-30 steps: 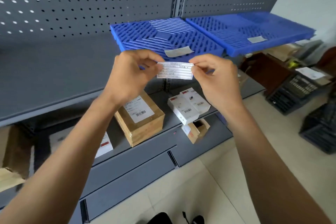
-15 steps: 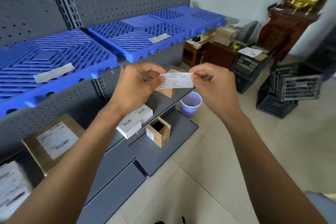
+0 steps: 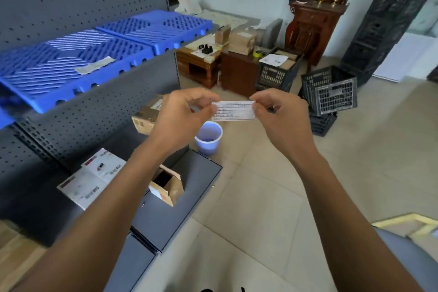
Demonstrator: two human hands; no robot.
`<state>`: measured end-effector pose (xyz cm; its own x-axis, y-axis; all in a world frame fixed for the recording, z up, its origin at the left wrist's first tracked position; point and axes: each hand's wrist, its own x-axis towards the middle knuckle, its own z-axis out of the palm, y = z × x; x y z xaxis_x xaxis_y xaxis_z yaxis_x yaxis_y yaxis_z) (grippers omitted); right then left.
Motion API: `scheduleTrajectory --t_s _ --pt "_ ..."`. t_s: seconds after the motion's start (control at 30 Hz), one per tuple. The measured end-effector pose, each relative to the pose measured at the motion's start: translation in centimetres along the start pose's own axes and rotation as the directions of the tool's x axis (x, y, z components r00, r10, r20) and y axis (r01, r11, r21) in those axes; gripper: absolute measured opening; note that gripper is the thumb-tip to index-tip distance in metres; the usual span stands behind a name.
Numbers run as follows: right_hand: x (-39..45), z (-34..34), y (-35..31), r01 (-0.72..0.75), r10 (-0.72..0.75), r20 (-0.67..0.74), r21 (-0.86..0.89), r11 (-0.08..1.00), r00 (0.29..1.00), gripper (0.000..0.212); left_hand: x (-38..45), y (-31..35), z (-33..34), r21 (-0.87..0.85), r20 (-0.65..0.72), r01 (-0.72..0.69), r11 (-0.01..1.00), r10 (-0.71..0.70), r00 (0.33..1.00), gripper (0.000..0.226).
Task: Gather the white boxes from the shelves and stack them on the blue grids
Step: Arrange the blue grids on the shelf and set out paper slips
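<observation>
My left hand [image 3: 182,114] and my right hand [image 3: 282,116] pinch the two ends of a small white printed label [image 3: 233,110], held flat in front of me. Two blue grids [image 3: 71,64] [image 3: 161,27] lie side by side on the upper grey shelf at the left, each bare except for a paper strip on the nearer one. Two white boxes [image 3: 94,175] lie on the lower shelf, below my left forearm, which covers part of them.
A small open cardboard box [image 3: 167,185] and a brown carton [image 3: 145,117] sit on the lower shelf. A pale blue cup [image 3: 208,137] stands on the tiled floor. Black crates [image 3: 329,92], wooden furniture [image 3: 239,73] and stacked black crates [image 3: 384,28] fill the far right.
My view has swung to the right along the shelving, so the grids moved left and the room's far corner came in. Both hands keep the same hold on the label.
</observation>
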<state>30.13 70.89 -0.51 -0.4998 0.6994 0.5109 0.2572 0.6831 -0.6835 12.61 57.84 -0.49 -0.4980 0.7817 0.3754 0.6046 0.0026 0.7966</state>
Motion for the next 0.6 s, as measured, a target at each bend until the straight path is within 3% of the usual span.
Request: scheduleTrajectory --t_s 0.3,0.6 --pt "2.7 -2.3 5.7 -0.119 0.117 -0.041 -0.06 0.991 0.992 0.014 6.0 -0.7 6.2 -0.026 0.063 -0.053 0.998 0.055 0.996 0.019" --pt "12.3 2.2 10.0 -0.109 0.108 -0.016 -0.1 0.989 0.994 0.013 15.6 -5.4 7.6 -0.014 0.03 -0.012 1.0 0.012 0.999 0.017"
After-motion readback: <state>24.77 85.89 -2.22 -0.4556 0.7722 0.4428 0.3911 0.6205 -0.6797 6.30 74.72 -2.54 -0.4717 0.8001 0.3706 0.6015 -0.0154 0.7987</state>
